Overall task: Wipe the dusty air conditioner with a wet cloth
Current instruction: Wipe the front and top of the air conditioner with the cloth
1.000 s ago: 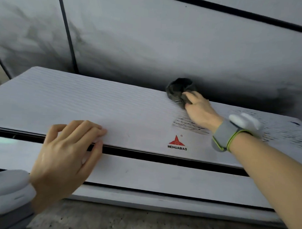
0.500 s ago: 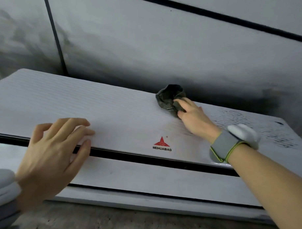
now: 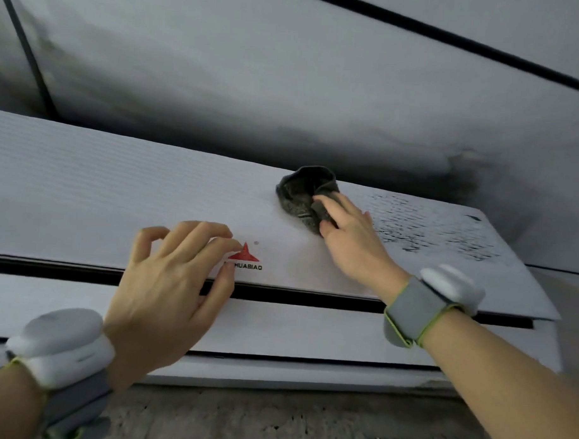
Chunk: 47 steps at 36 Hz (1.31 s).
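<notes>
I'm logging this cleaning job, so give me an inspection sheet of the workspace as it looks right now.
Surface: air conditioner front panel, dark streaky marks at its right end.
Job's things: dark cloth, bunched on the panel.
Clutter: nothing seen.
Grippers: right hand grips the cloth; left hand rests fingertips by the red logo.
Cables: nothing seen.
Surroundings: grey wall panels, dark smudges above the unit; wrist devices on both arms.

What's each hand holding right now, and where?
Right hand grips the dark cloth by its near right edge. Left hand holds nothing, fingertips resting on the air conditioner.
</notes>
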### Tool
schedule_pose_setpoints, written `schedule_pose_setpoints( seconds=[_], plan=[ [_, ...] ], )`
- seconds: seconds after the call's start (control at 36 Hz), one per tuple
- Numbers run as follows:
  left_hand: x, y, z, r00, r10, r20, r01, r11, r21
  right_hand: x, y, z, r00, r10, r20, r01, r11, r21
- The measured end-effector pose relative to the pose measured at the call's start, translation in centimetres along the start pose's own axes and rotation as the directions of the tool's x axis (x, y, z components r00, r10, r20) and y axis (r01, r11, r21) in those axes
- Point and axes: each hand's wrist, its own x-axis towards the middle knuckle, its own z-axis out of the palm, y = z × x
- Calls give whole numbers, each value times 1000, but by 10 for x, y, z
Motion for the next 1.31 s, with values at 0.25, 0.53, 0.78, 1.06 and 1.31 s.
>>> schedule_pose_setpoints(
  seconds=[0.25,0.53,0.78,1.06,1.31],
  plan=[
    [17,41,20,999,36,-19,-37,997,-63,-49,5,-4,952,-305,31,305,952,-31],
    [26,60,33,998,69,-11,-70,996,-54,-40,62,-46,999,42,-34,-45,997,-64],
    [32,69,48,991,120,-53,-121,992,-28,-56,109,-61,998,46,-37,-49,996,-77],
    [34,64,58,969,205,-138,-202,979,31,-60,172,-87,967,213,-138,-218,976,-15],
    [37,60,67,960,211,-187,-211,977,16,-47,214,-107,946,296,-130,-303,952,-44]
  ],
)
